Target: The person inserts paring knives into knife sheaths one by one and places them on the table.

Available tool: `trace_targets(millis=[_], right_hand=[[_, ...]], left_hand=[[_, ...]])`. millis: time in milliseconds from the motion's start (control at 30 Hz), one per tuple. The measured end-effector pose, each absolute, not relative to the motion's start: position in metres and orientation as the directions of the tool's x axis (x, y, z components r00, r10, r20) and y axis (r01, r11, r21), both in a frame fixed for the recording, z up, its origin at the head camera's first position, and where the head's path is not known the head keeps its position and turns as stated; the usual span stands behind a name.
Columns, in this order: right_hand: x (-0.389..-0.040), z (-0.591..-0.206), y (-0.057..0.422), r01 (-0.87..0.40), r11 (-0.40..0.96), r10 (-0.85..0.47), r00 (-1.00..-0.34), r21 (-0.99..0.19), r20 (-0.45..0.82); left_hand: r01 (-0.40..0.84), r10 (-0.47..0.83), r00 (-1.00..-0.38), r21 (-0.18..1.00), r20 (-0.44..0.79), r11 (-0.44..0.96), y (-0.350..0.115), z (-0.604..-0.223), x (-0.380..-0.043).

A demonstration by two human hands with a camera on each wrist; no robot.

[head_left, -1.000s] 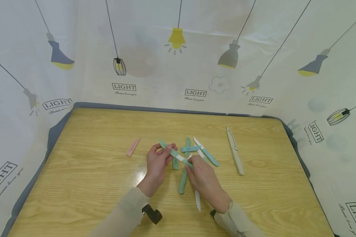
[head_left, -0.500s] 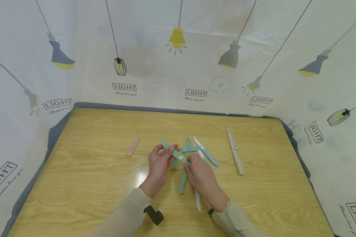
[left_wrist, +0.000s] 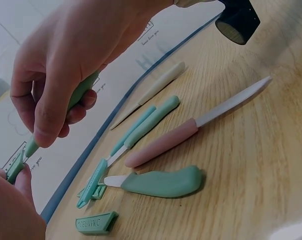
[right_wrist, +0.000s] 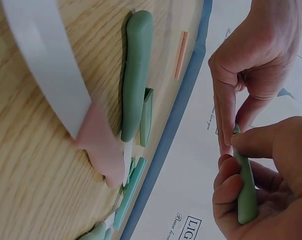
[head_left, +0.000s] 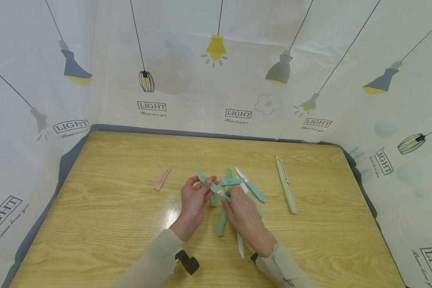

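My left hand (head_left: 192, 200) pinches a green blade sheath (head_left: 203, 177) above the table. In my right hand (head_left: 247, 218) I grip the green handle of a knife (right_wrist: 246, 195). Its blade is mostly inside that sheath, with a short white strip showing between sheath and handle. Below the hands lie a green-handled knife (left_wrist: 163, 182), a pink-handled knife (left_wrist: 163, 145) with its white blade bare, and a second green-handled knife (left_wrist: 153, 120). A loose green sheath (left_wrist: 97, 223) lies close by. In the head view my right hand hides most of the pink knife.
A blue sheath (head_left: 232, 181) crosses over another green sheath (head_left: 229, 173), beside a blue-handled knife (head_left: 253, 190). Farther right lies a cream knife (head_left: 286, 184). On the left is a pink sheath (head_left: 162, 179). A printed curtain (head_left: 187, 80) stands around the wooden table (head_left: 111, 180).
The green knife's blade has slid farther into the sheath, so less white shows. Both hands have drawn slightly closer together. The things on the table have stayed put.
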State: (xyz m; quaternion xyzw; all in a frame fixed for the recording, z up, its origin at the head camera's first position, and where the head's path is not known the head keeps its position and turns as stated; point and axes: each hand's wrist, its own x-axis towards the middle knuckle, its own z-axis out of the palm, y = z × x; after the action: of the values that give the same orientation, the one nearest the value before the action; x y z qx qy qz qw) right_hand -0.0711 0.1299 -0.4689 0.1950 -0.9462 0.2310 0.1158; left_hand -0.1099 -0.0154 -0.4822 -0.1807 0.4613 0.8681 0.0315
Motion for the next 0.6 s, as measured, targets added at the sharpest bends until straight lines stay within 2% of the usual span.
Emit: trace_targets(millis=[367, 600], right_hand=[[-0.074, -0.47, 0.125, -0.388, 0.829, -0.285, -0.913, -0.404, 0.291], [-0.078, -0.467, 0.13, -0.229, 0.889, -0.207, -0.973, -0.396, 0.098]], left_hand=[[-0.233, -0.109, -0.929, 0.788, -0.353, -0.57, -0.014, -0.486, -0.11], [-0.302, 0.015, -0.938, 0.794, -0.347, -0.528, -0.023, -0.483, -0.111]])
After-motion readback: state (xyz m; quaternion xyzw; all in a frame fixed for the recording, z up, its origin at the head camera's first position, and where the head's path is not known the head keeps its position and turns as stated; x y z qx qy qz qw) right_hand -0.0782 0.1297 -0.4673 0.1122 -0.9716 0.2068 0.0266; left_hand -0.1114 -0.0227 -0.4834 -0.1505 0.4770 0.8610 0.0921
